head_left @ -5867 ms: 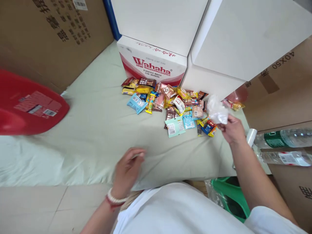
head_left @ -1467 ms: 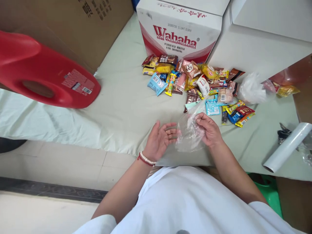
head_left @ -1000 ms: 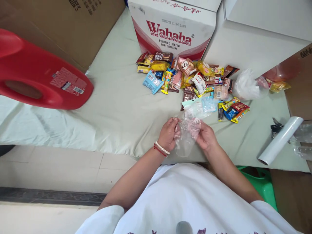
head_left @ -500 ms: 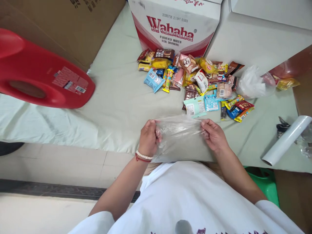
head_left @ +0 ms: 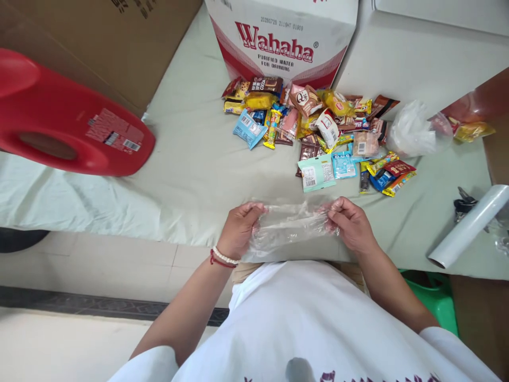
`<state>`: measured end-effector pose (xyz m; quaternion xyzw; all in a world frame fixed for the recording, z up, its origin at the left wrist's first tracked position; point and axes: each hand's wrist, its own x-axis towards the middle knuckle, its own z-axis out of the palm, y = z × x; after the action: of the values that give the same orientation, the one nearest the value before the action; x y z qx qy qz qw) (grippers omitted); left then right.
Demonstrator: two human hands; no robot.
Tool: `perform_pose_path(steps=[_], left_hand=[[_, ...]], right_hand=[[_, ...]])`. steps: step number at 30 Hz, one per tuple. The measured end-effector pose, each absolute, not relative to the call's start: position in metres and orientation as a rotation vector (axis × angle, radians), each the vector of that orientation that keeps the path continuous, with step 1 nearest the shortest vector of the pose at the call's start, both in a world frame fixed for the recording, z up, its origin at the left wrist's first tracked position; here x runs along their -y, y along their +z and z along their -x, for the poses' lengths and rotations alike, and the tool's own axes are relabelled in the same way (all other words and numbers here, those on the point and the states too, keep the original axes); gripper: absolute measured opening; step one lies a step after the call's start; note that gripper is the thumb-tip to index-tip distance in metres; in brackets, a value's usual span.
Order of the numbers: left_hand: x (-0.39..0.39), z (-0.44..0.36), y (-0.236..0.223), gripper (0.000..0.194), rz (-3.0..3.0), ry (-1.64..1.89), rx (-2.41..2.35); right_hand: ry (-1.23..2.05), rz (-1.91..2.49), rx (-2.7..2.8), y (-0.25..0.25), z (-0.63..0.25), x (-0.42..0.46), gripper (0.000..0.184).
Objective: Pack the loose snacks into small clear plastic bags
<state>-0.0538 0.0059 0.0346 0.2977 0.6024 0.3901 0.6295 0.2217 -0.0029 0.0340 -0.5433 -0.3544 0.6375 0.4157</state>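
A clear plastic bag [head_left: 292, 225] is stretched sideways between my two hands, above the table's front edge. My left hand [head_left: 239, 228] pinches its left end, thumb on top. At the right end my right hand [head_left: 352, 223] grips the gathered film between thumb and fingers. Beyond the bag lies a heap of wrapped snacks [head_left: 306, 101]. Nearest to my hands in that heap are a mint-green packet [head_left: 318, 173] and a light blue packet [head_left: 344, 165].
A Wahaha carton [head_left: 278, 45] stands behind the snacks, with a white box [head_left: 421, 58] beside it. A red jug [head_left: 79, 119] lies at the left. To the right are a crumpled white bag [head_left: 413, 132], a plastic film roll [head_left: 469, 227] and keys [head_left: 464, 201]. A green stool [head_left: 435, 300] is below.
Both hands still hold the bag's ends. My left hand has shifted slightly left and turned, and the bag's film now hangs looser and more folded.
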Motion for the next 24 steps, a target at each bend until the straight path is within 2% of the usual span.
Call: perform_pose_path(steps=[3,7,8,10,12,15,18,21,24], left_hand=[[0.004,0.051,0.025,0.038,-0.725,1.111,-1.496],[0.021,0.068,0.017,0.050,-1.067,1.081,-1.909],[0.024,0.073,0.018,0.045,-1.227,1.109,-2.015],[0.026,0.077,0.025,0.021,-1.624,1.165,-2.065],[0.023,0.072,0.031,0.011,-2.012,1.101,-1.845],[0.015,0.051,0.026,0.021,-2.296,0.766,-1.506],[0.006,0.032,0.005,0.038,-2.334,0.480,-1.535],[0.002,0.026,-0.013,0.053,-2.355,0.358,-1.566],[-0.002,0.032,-0.017,0.059,-2.370,0.309,-1.583]], right_hand=[[1.455,1.412,0.883,0.025,-0.224,0.007,0.032],[1.414,1.464,0.911,0.015,-0.220,0.006,0.033],[1.429,1.467,0.921,0.015,-0.219,0.005,0.035],[1.479,1.445,0.951,0.018,-0.216,0.001,0.041],[1.511,1.408,1.005,0.023,-0.215,-0.002,0.047],[1.458,1.387,1.071,0.031,-0.219,-0.004,0.051],[1.384,1.420,1.057,0.033,-0.228,-0.002,0.050],[1.408,1.465,0.978,0.029,-0.236,0.000,0.049],[1.264,1.502,0.928,0.021,-0.241,-0.005,0.037]])
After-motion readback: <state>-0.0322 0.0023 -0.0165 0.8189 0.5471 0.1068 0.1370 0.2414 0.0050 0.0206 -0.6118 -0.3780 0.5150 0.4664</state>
